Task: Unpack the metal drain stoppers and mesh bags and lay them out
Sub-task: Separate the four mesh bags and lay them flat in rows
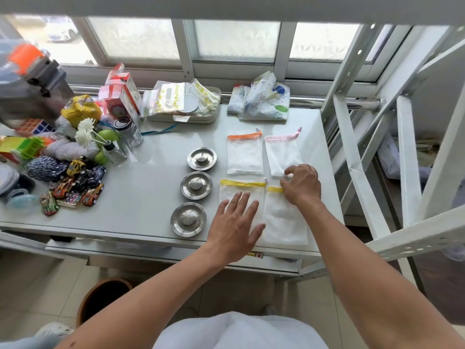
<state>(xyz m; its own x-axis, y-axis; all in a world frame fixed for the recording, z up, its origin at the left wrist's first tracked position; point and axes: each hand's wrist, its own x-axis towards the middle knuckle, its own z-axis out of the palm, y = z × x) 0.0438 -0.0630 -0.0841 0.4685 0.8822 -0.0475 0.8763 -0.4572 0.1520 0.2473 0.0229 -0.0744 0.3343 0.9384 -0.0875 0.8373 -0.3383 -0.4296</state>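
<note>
Left hand (235, 222) lies flat, fingers spread, on one limp, light bag (227, 195); right fingers (289, 181) pinch another's hem (275, 189).

Stoppers (196, 185) shiny polished metal; bags (244, 154) white mesh cloth; table (141, 195) glossy smooth.

A single head-worn wide-angle camera looks steeply down from above the near edge of the table (141, 197), close over it, facing the window (236, 41) behind its far edge.
</note>
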